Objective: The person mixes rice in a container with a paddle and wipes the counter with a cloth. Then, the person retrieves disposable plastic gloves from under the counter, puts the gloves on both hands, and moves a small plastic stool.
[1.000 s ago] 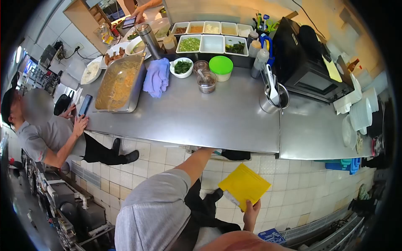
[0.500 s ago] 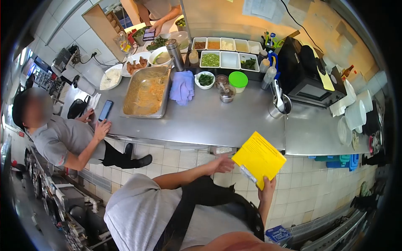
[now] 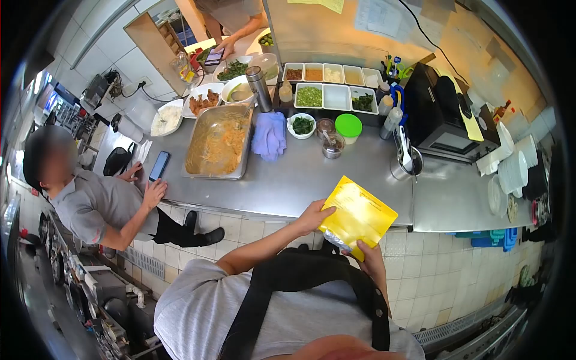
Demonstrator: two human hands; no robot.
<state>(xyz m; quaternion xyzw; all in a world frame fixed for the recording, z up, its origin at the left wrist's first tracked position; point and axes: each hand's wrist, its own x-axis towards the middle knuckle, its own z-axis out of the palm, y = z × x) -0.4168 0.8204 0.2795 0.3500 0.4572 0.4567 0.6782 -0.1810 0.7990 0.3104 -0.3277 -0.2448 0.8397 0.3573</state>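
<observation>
Grey fabric is clothing a co-worker (image 3: 99,207) at the left, whose hands (image 3: 155,193) are lying near a dark, flat smartphone (image 3: 159,166) on the stainless-steel counter (image 3: 291,180). Farther right, a deep rectangular steel pan (image 3: 246,150) is holding an orange-brown residue; a crumpled lavender cloth (image 3: 270,137) is lying just beside it, and a small round white bowl (image 3: 302,136) is holding dark green leaves. At the near centre, the left hand (image 3: 313,217) is pinching the left edge of a flat, glossy yellow packet (image 3: 361,213), thumb on top, fingers partly hidden. The packet is tilting in the air about the counter's near edge. The right hand (image 3: 371,259) is gripping its near edge, thumb showing on the face, the underlying fingers concealed. Judging by its thin, shiny skin, it is probably behaving as something light, flexible and slightly slippery; opposite edges are offering the surest hold, thumbs above and fingers flat beneath. At the far right, a boxy black oven (image 3: 459,123) is standing.
</observation>
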